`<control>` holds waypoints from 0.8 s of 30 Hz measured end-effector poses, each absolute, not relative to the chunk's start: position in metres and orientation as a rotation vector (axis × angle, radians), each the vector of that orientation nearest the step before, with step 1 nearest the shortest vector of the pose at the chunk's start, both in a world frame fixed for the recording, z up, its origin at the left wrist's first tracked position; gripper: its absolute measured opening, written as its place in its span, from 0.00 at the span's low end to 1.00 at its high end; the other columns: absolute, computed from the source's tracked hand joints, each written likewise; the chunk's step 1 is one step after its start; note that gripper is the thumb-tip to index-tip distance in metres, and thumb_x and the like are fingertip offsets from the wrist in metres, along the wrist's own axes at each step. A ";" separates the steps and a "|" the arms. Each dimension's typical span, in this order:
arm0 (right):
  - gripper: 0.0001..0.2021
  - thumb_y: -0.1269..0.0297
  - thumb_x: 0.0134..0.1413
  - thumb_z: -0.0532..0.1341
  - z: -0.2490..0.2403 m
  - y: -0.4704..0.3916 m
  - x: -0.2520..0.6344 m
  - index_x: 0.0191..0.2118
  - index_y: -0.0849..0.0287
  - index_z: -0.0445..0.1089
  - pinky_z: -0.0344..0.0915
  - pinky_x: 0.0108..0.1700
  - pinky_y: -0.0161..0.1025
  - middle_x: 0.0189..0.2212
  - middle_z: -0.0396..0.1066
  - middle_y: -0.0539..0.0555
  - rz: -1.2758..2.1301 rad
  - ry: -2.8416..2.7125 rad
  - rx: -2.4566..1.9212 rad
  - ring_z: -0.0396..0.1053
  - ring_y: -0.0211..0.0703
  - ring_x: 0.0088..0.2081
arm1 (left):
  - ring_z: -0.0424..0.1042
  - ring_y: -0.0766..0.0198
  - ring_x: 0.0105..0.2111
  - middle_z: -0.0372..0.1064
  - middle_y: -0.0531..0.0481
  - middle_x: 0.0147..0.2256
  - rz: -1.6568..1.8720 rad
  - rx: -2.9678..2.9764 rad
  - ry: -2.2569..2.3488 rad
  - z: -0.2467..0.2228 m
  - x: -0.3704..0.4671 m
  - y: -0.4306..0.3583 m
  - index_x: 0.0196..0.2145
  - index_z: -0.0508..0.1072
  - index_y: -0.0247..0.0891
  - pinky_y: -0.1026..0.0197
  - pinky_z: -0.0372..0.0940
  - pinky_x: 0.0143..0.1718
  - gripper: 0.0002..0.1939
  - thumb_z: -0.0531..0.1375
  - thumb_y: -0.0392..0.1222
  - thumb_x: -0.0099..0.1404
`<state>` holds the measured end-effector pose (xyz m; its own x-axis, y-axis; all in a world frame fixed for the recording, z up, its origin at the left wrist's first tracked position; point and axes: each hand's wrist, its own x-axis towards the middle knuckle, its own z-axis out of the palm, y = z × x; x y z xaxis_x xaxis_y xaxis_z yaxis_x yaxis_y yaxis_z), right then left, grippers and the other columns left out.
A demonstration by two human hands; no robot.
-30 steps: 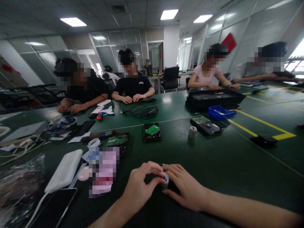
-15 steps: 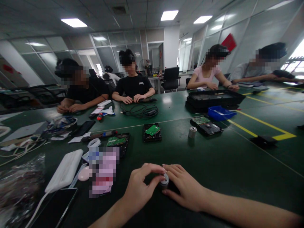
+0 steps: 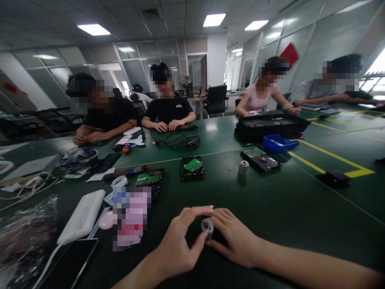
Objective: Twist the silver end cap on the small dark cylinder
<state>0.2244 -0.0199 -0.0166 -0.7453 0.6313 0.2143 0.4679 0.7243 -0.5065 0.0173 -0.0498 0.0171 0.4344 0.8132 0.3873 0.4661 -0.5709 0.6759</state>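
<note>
Green tbl point(image 3: 279, 212) under clg lights point(image 3: 94, 29), R hand point(image 3: 233, 239) grips gray cyl point(image 3: 206, 224), L hand point(image 3: 175, 243) splayed.

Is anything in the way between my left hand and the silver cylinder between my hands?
Nothing visible stands between your left hand and the silver cylinder: the left thumb is at its near edge. Your right hand is on its right side, not in between.

Ceiling panels point(image 3: 214, 19): bright, beyond the gripping right hand point(image 3: 233, 237)
Tabletop point(image 3: 276, 208): dim at grip, glare ahead
Pink packet point(image 3: 134, 218): pixelated, left of grip
Window point(image 3: 378, 72): overexposed, far right
</note>
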 end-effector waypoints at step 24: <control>0.20 0.57 0.59 0.60 -0.019 -0.021 0.224 0.54 0.60 0.64 0.53 0.61 0.50 0.58 0.64 0.60 0.591 -2.560 -0.866 0.59 0.51 0.60 | 0.67 0.57 0.46 0.70 0.53 0.44 1.006 2.266 1.179 0.020 0.020 -0.046 0.43 0.69 0.45 0.51 0.62 0.48 0.14 0.60 0.31 0.61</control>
<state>0.2243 -0.0210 -0.0186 -0.7415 0.6373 0.2098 0.4807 0.7228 -0.4965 0.0197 -0.0461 0.0201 0.3875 0.8229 0.4155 0.5401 -0.5679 0.6211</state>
